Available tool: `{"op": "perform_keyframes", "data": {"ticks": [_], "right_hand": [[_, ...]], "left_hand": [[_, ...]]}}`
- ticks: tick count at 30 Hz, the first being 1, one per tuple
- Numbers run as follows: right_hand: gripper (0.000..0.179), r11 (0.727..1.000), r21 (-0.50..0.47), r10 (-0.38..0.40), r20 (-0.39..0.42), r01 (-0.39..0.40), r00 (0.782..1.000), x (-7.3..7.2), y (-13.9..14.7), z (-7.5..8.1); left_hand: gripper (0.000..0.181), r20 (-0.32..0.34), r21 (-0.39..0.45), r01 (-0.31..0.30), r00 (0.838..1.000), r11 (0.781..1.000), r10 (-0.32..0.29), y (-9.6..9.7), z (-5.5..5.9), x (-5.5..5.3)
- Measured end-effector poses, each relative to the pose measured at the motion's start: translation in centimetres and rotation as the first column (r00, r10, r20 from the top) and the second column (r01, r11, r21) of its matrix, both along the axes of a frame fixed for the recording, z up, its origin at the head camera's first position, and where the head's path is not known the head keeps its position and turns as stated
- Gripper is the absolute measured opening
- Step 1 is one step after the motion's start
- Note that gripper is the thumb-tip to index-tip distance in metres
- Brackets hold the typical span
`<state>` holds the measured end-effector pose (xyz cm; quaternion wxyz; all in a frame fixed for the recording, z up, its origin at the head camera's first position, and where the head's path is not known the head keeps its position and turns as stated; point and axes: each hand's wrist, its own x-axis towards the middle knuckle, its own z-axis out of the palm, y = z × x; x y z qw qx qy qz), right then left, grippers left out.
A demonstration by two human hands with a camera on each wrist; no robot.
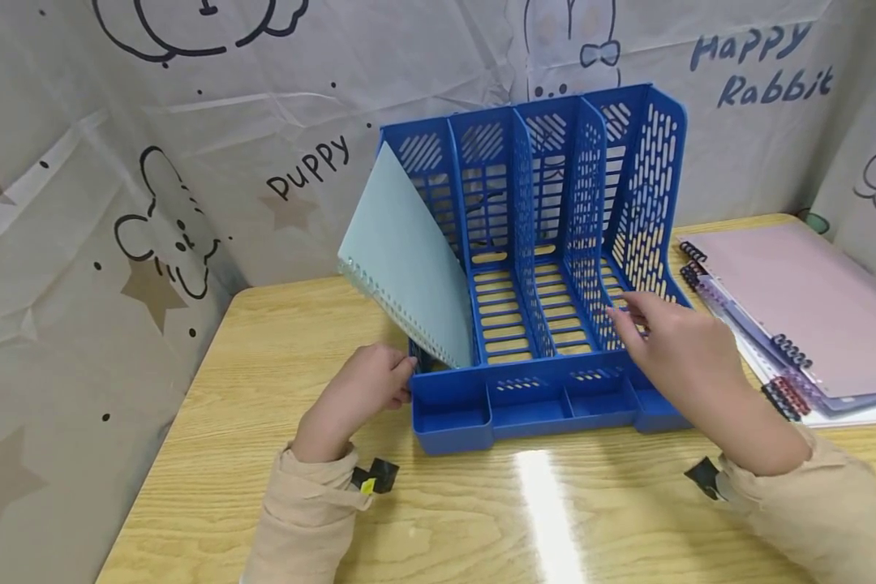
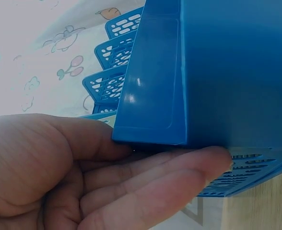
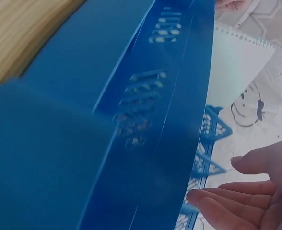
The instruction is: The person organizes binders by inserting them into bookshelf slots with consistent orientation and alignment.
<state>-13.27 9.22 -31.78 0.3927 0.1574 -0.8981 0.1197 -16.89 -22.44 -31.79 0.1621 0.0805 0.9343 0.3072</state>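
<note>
A blue file rack (image 1: 551, 369) with upright dividers and small front trays stands on the table. Leaning in its leftmost slot is a pale green spiral notebook (image 1: 409, 259), its coil edge toward the front left. My left hand (image 1: 361, 385) grips the rack's front left corner; the left wrist view shows the thumb (image 2: 100, 139) and fingers on either side of the blue wall. Over the right-hand slots, my right hand (image 1: 675, 341) holds nothing, thumb and fingers apart. In the right wrist view that hand (image 3: 261, 191) is close to the dividers' edges.
Several spiral notebooks (image 1: 810, 292) lie stacked right of the rack, a pink cover on top. Behind the wooden table (image 1: 263, 405) hangs a pale cloth (image 1: 277, 89) with cartoon drawings. A small dark green object (image 1: 813, 221) is at the back right edge.
</note>
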Motion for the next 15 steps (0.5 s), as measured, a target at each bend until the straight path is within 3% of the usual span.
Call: {"op": "perform_keyframes", "data": {"ticks": [4,8,12,15], "right_hand": [[0.017,1.0,0.009,-0.024,0.011,0.023,1.0,0.1,1.2,0.2],[0.018,0.996,0.016,-0.087,0.114,0.086,0.99,0.3,2.1,0.4],[0.02,0.989,0.03,-0.149,0.218,0.146,0.965,0.5,3.0,0.6],[0.021,0.981,0.03,-0.191,0.308,0.191,0.932,0.5,3.9,0.6]], "left_hand": [[0.038,0.0,0.006,-0.004,1.0,1.0,0.004,0.0,0.0,0.0],[0.037,0.008,0.004,-0.013,1.0,1.0,0.013,0.0,0.1,0.0],[0.038,0.016,0.012,-0.019,1.0,1.0,0.019,0.0,0.0,0.0],[0.038,0.013,0.016,-0.018,1.0,1.0,0.018,0.1,-0.1,0.0]]}}
